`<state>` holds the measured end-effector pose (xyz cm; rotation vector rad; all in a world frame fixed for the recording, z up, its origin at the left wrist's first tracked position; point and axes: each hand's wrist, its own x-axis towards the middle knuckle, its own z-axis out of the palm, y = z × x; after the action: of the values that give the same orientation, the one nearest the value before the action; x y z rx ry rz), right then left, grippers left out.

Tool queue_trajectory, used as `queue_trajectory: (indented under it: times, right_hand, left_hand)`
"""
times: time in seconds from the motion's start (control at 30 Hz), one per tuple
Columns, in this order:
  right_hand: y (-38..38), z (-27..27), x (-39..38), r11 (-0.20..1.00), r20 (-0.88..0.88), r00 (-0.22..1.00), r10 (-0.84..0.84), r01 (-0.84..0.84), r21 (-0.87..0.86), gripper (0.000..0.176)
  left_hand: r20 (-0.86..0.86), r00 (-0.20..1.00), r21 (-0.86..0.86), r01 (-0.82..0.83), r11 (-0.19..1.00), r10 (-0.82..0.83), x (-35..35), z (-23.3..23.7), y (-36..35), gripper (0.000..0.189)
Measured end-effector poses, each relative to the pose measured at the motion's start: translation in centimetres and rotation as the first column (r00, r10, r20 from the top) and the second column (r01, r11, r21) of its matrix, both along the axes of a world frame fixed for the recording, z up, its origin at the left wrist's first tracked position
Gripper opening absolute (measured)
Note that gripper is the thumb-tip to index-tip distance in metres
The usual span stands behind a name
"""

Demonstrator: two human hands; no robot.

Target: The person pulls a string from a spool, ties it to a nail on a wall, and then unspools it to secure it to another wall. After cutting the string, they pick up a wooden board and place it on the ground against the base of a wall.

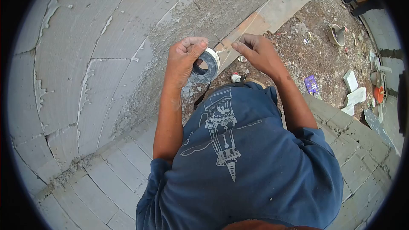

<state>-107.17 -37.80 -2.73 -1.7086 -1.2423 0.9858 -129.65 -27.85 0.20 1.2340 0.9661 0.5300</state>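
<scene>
My left hand is closed round the rim of a round reel, dark on its face with a white band along its edge. To its right, my right hand pinches a thin pale string between thumb and forefinger. The string runs up toward the top of the view. A thin nail-like piece shows between the hands, in front of a long board; whether it touches the reel cannot be told.
A block wall with mortar drips rises on the left. Rubble ground holds a bucket, a purple wrapper, white block pieces and an orange object. Another person's legs stand at upper right.
</scene>
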Motion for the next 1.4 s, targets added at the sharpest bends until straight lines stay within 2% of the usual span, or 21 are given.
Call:
queue_trajectory:
  times: [0.03, 0.07, 0.1, 0.17, 0.27, 0.33, 0.37, 0.4, 0.47, 0.5, 0.53, 0.57, 0.67, 0.73, 0.77, 0.8, 0.9, 1.1, 1.17, 1.3, 1.4]
  right_hand:
    - [0.0, 0.4, -0.5, 1.0, 0.19, 0.982, 0.021, -0.018, -0.016, 0.035]
    - [0.1, 0.5, -1.1, 0.999, 0.199, 0.98, -0.029, 0.024, 0.03, 0.03]
    - [0.4, 0.4, -1.4, 0.981, 0.261, 0.963, -0.072, 0.021, 0.193, 0.029]
    - [1.0, 0.5, -2.1, 0.866, 0.348, 0.92, -0.182, -0.018, 0.499, 0.027]
    - [2.9, 2.9, -4.0, 0.783, 0.575, 0.805, -0.147, -0.261, 0.565, 0.028]
    - [4.0, 2.8, -5.6, 0.777, 0.696, 0.718, 0.026, -0.453, 0.438, 0.031]
    - [4.4, 1.6, -6.3, 0.782, 0.725, 0.663, 0.188, -0.547, 0.298, 0.032]
    - [4.8, 0.8, -7.1, 0.759, 0.733, 0.588, 0.342, -0.633, 0.153, 0.033]
    - [5.6, 0.3, -8.9, 0.666, 0.674, 0.493, 0.55, -0.746, 0.002, 0.034]
    - [6.0, 0.0, -9.9, 0.602, 0.633, 0.43, 0.644, -0.795, -0.072, 0.034]
    - [6.0, -1.2, -10.7, 0.569, 0.679, 0.481, 0.554, -0.815, 0.113, 0.028]
    - [6.3, -1.0, -11.4, 0.566, 0.684, 0.482, 0.548, -0.816, 0.121, 0.025]
    - [7.3, -0.3, -13.2, 0.55, 0.676, 0.496, 0.546, -0.82, 0.158, 0.015]
    - [8.1, 0.5, -14.0, 0.517, 0.715, 0.421, 0.558, -0.85, 0.097, 0.016]
    - [8.4, 1.0, -14.5, 0.499, 0.735, 0.379, 0.563, -0.864, 0.064, 0.017]
    - [8.6, 1.5, -15.2, 0.476, 0.745, 0.365, 0.558, -0.876, 0.073, 0.015]
    - [9.5, 2.9, -17.8, 0.391, 0.796, 0.325, 0.51, -0.912, 0.121, 0.016]
    - [9.6, 8.6, -26.3, 0.1, 0.839, 0.217, 0.499, -0.976, 0.193, 0.015]
    - [8.5, 11.7, -29.6, 0.041, 0.845, 0.172, 0.506, -0.984, 0.175, 0.015]
    - [7.2, 16.5, -37.0, -0.156, 0.866, 0.203, 0.457, -0.94, 0.303, 0.015]
    - [6.4, 20.7, -42.5, -0.239, 0.859, 0.276, 0.432, -0.883, 0.405, 0.013]
  left_hand:
    - [0.009, 0.998, -0.002, -0.054, 0.999, 0.054, -1.2, -0.6, -0.1, 0.046]
    - [-0.021, 0.996, 0.025, -0.086, 0.996, 0.087, -2.5, -0.7, -0.3, 0.049]
    - [-0.049, 0.991, 0.051, -0.118, 0.992, 0.121, -4.0, -0.7, -0.7, 0.053]
    - [-0.067, 0.98, 0.068, -0.181, 0.981, 0.186, -6.8, -1.0, -1.4, 0.06]
    - [-0.061, 0.959, 0.055, -0.274, 0.96, 0.277, -10.9, -1.1, -2.9, 0.068]
    - [-0.048, 0.943, 0.076, -0.325, 0.943, 0.329, -13.1, -0.7, -4.0, 0.069]
    - [-0.043, 0.934, 0.089, -0.351, 0.932, 0.356, -14.2, -0.5, -4.5, 0.069]
    - [-0.023, 0.915, 0.11, -0.398, 0.911, 0.403, -15.3, -0.4, -5.1, 0.069]
    - [0.02, 0.868, 0.152, -0.493, 0.857, 0.496, -17.5, -0.4, -6.2, 0.07]
    - [0.052, 0.82, 0.158, -0.571, 0.806, 0.57, -18.7, -0.5, -6.7, 0.069]
    - [0.083, 0.763, 0.163, -0.645, 0.747, 0.641, -20.0, -0.7, -7.2, 0.068]
    - [0.115, 0.698, 0.167, -0.715, 0.679, 0.706, -21.4, -0.9, -7.8, 0.068]
    - [0.368, 0.359, 0.018, -0.925, 0.38, 0.858, -25.9, -1.4, -10.2, 0.066]
    - [0.4, 0.187, -0.019, -0.977, 0.213, 0.897, -29.3, -2.3, -12.8, 0.06]
    - [0.414, 0.096, -0.042, -0.991, 0.124, 0.905, -30.5, -2.4, -14.2, 0.057]
    - [0.442, 0.07, -0.026, -0.996, 0.091, 0.894, -31.5, -2.7, -15.8, 0.047]
    - [0.439, -0.077, -0.028, -0.997, -0.072, 0.895, -33.2, -3.0, -20.2, 0.042]
    - [0.325, -0.375, -0.057, -0.924, -0.378, 0.868, -37.5, -5.7, -30.1, 0.037]
    - [0.326, -0.44, -0.097, -0.896, -0.433, 0.837, -38.4, -5.1, -32.4, 0.034]
    - [0.435, -0.539, -0.184, -0.838, -0.514, 0.722, -41.5, -2.7, -36.5, 0.033]
    - [0.593, -0.523, -0.279, -0.847, -0.453, 0.612, -45.6, -1.2, -39.4, 0.034]
